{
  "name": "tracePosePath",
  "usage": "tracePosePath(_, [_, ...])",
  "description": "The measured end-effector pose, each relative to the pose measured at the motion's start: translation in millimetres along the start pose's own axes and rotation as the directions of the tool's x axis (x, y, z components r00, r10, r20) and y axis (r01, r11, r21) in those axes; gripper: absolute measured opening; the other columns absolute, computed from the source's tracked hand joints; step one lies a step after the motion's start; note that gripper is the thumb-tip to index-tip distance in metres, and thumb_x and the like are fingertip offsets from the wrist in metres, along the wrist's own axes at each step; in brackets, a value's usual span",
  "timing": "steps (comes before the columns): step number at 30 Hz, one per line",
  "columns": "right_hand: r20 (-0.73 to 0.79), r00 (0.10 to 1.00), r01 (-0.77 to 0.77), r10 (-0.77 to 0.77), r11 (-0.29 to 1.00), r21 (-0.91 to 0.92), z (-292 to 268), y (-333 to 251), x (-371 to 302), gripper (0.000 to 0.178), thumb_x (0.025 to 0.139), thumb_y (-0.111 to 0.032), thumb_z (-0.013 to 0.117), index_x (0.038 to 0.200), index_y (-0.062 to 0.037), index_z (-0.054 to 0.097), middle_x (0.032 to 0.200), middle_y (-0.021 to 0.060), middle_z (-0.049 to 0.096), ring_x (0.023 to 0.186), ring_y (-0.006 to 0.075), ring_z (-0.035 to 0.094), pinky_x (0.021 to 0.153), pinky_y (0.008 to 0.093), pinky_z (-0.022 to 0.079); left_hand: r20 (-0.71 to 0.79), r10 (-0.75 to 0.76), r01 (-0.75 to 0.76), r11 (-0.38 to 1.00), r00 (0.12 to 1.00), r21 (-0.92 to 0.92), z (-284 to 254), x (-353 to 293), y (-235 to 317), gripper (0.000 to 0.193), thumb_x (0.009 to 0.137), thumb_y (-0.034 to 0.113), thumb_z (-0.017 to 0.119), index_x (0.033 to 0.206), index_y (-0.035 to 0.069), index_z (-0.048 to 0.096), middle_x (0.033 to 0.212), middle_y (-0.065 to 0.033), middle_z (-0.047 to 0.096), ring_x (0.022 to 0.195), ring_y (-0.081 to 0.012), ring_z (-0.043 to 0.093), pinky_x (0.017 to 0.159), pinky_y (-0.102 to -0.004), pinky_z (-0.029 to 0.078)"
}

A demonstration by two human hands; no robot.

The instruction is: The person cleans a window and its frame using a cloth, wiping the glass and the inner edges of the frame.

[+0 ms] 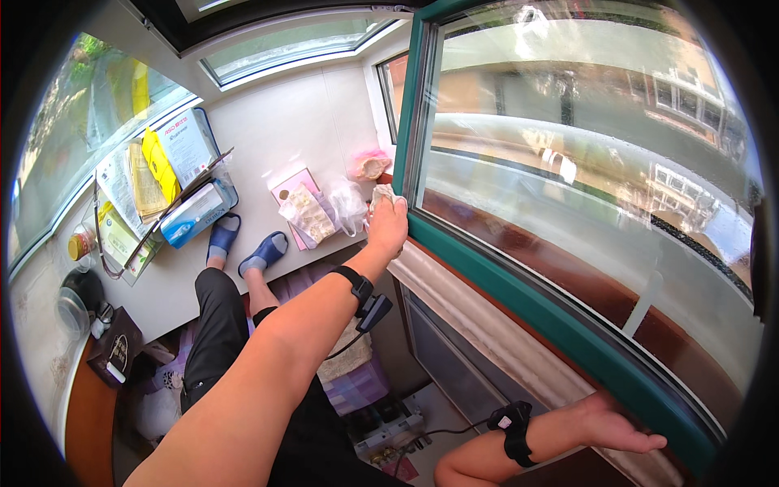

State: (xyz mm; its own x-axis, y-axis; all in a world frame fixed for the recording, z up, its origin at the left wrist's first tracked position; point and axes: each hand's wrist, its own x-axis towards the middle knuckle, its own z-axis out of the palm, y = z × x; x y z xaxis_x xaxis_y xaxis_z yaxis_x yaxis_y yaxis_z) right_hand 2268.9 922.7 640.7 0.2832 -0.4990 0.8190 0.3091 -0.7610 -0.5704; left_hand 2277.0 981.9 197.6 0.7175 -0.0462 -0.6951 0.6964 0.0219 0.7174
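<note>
A green-framed window sash (560, 304) with a large glass pane slants across the right side. My left hand (389, 223) is closed around a crumpled whitish cloth (383, 193) beside the sash's left lower corner. At the lower right, my right hand (618, 426) lies against the underside of the green frame, with one digit stretched out along it. The frame hides part of that hand. Black straps with small devices circle both wrists.
My feet in blue slippers (264, 253) stand on a white ledge (312, 105). A blue tissue box (197, 213), papers, and a yellow packet (160, 165) lie left. A pink box (294, 185), plastic bags and a pink bundle (369, 165) sit near my left hand. A dark box (115, 345) stands lower left.
</note>
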Motion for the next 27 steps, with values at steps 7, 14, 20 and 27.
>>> tracePosePath(7, [0.162, 0.984, 0.094, -0.075, 0.989, -0.112, -24, 25, -33, 0.07, 0.104, -0.05, 0.054, 0.149, 0.003, 0.046, 0.154, 0.0199, 0.046, 0.141, 0.0294, 0.047, 0.118, 0.046, 0.039, 0.004, -0.065, 0.065, 0.997, 0.998, -0.038, -10, 20, -21, 0.048, 0.107, 0.039, 0.046, 0.118, -0.005, 0.063, 0.116, -0.0327, 0.067, 0.115, -0.0494, 0.062, 0.1, -0.0539, 0.046])
tracePosePath(14, [0.252, 0.967, 0.044, -0.029, 0.998, -0.053, -47, 75, -96, 0.07, 0.104, -0.053, 0.052, 0.145, 0.0035, 0.046, 0.146, 0.0157, 0.051, 0.138, 0.0237, 0.046, 0.12, 0.0403, 0.032, 0.002, -0.066, 0.065, 0.995, 0.998, 0.076, -7, 17, -4, 0.048, 0.107, 0.038, 0.046, 0.117, -0.006, 0.064, 0.116, -0.0335, 0.068, 0.115, -0.0491, 0.063, 0.1, -0.0531, 0.047])
tracePosePath(20, [0.33, 0.927, -0.158, 0.177, 0.984, -0.082, -36, 108, -156, 0.078, 0.102, -0.058, 0.05, 0.155, -0.0018, 0.038, 0.165, 0.0142, 0.031, 0.151, 0.0272, 0.03, 0.125, 0.0455, 0.02, -0.002, -0.021, 0.021, 0.986, 1.0, 0.164, -8, 17, -3, 0.048, 0.108, 0.036, 0.045, 0.119, -0.008, 0.062, 0.12, -0.0343, 0.066, 0.117, -0.0495, 0.062, 0.102, -0.053, 0.046])
tracePosePath(27, [0.315, 0.896, -0.292, 0.314, 0.949, -0.117, -40, 121, -186, 0.092, 0.094, -0.056, 0.068, 0.156, 0.0014, 0.032, 0.159, 0.0147, 0.039, 0.14, 0.0264, 0.044, 0.119, 0.043, 0.034, -0.003, -0.041, 0.041, 0.983, 0.999, 0.178, -11, 8, 3, 0.049, 0.108, 0.037, 0.045, 0.118, -0.008, 0.062, 0.113, -0.0351, 0.067, 0.111, -0.0504, 0.064, 0.098, -0.0543, 0.047])
